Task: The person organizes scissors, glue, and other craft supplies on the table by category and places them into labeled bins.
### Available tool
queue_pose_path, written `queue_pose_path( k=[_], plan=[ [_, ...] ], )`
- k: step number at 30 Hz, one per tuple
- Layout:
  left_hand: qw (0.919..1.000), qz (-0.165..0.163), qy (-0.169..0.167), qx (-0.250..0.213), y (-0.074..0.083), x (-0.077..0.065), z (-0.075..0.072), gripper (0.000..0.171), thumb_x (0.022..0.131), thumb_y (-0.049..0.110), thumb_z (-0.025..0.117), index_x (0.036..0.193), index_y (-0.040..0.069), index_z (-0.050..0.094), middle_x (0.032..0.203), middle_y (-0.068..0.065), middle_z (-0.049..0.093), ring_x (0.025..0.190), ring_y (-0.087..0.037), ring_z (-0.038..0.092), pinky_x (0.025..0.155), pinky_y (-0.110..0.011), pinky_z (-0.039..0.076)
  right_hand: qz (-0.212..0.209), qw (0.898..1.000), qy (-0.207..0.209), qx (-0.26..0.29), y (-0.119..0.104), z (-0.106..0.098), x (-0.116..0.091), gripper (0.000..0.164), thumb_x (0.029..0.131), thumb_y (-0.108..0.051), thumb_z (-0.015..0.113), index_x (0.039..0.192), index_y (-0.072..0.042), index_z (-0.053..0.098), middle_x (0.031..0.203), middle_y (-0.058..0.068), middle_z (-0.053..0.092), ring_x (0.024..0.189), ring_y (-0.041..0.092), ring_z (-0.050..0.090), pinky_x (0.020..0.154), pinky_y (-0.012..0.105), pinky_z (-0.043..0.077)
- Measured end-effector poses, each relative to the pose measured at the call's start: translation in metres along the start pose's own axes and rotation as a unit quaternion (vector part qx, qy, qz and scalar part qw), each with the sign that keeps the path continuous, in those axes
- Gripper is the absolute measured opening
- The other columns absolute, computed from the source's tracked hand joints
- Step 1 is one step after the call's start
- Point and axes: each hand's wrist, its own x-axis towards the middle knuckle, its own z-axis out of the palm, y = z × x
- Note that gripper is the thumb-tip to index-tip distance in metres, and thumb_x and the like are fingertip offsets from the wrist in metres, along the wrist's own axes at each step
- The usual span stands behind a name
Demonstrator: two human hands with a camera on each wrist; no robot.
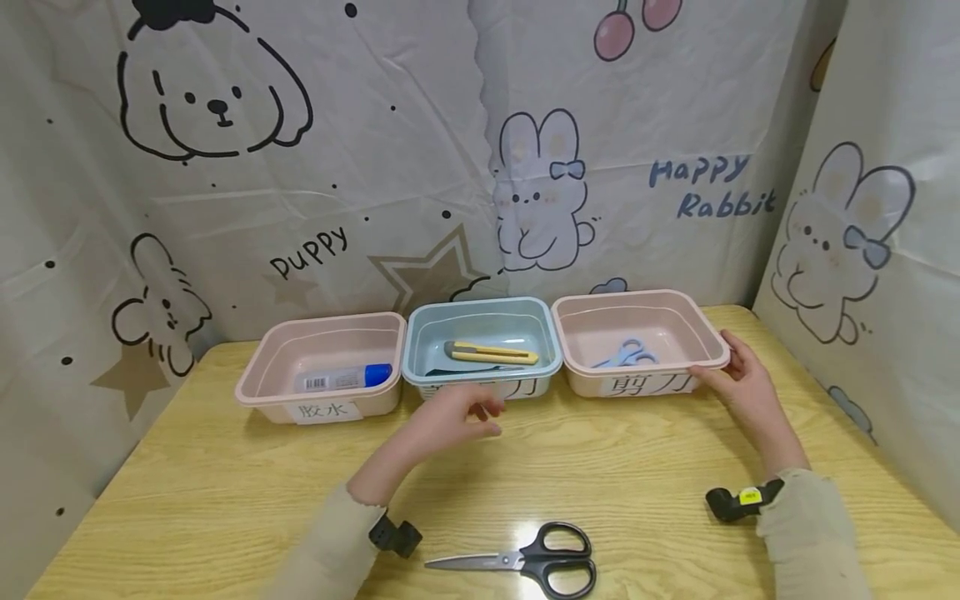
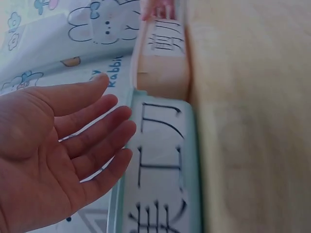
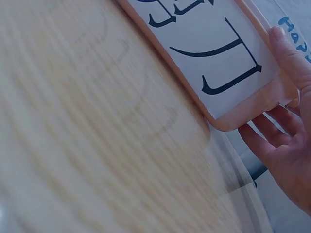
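My right hand [image 1: 746, 390] grips the front right corner of the right-hand pink bin [image 1: 587, 382], thumb at the front rim and fingers around the side. Inside that bin lie light-blue scissors [image 1: 628, 357]. In front of the light-blue bin [image 1: 553, 368] hovers my left hand [image 1: 450, 417], fingers loosely bent with nothing in them; the left wrist view shows its palm beside the bin's labelled front [image 2: 163, 160]. A yellow and grey box cutter [image 1: 495, 353] lies in the blue bin, with a dark flat item [image 1: 468, 371] along its front.
Black-handled scissors [image 1: 555, 560] lie on the wooden table [image 1: 645, 475] near its front. The left pink bin [image 1: 258, 398] holds a clear bottle [image 1: 341, 379] with a blue cap. Bins stand side by side before a printed cloth backdrop [image 1: 420, 150], labelled on their fronts.
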Motion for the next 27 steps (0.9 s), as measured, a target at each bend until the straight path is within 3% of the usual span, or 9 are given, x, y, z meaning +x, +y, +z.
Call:
queue_pose_path(
  k=[7,15,21,27],
  plan=[
    [0.9990,-0.010,-0.039,-0.017,-0.019,-0.038,0.012,0.025,0.081,0.020,0.068,0.104,0.009,0.065,0.094,-0.001,0.065,0.082,-0.010,0.058,0.071,-0.022,0.048,0.009,1.000,0.003,-0.004,-0.001,0.000,0.000,0.083,0.084,-0.034,0.063,0.147,-0.014,0.013,0.147,0.017,0.025,0.123,0.019,0.038,0.077,0.001,0.038],
    [0.9895,0.009,-0.144,-0.010,-0.016,-0.065,0.019,0.020,0.075,0.022,0.074,0.091,0.014,0.065,0.078,0.006,0.059,0.071,-0.004,0.052,0.064,-0.016,0.045,0.009,1.000,-0.001,-0.008,-0.001,0.001,-0.001,0.082,0.084,-0.035,0.063,0.147,-0.016,0.014,0.146,0.018,0.027,0.118,0.012,0.040,0.076,0.001,0.038],
    [0.9803,0.032,-0.176,0.084,-0.006,-0.073,0.027,0.031,0.063,0.037,0.081,0.080,0.020,0.061,0.071,0.012,0.049,0.064,0.001,0.043,0.058,-0.013,0.039,0.005,1.000,0.002,-0.003,-0.001,0.001,0.000,0.081,0.084,-0.034,0.063,0.147,-0.014,0.016,0.145,0.020,0.028,0.112,0.003,0.041,0.077,0.001,0.038],
    [0.9693,0.051,-0.188,0.149,0.002,-0.074,0.036,0.032,0.060,0.036,0.081,0.071,0.023,0.053,0.069,0.013,0.041,0.061,0.001,0.038,0.054,-0.013,0.034,0.010,1.000,-0.002,-0.011,-0.001,0.000,0.000,0.083,0.084,-0.035,0.063,0.147,-0.015,0.013,0.146,0.020,0.025,0.120,0.018,0.039,0.077,0.001,0.038]
  ],
)
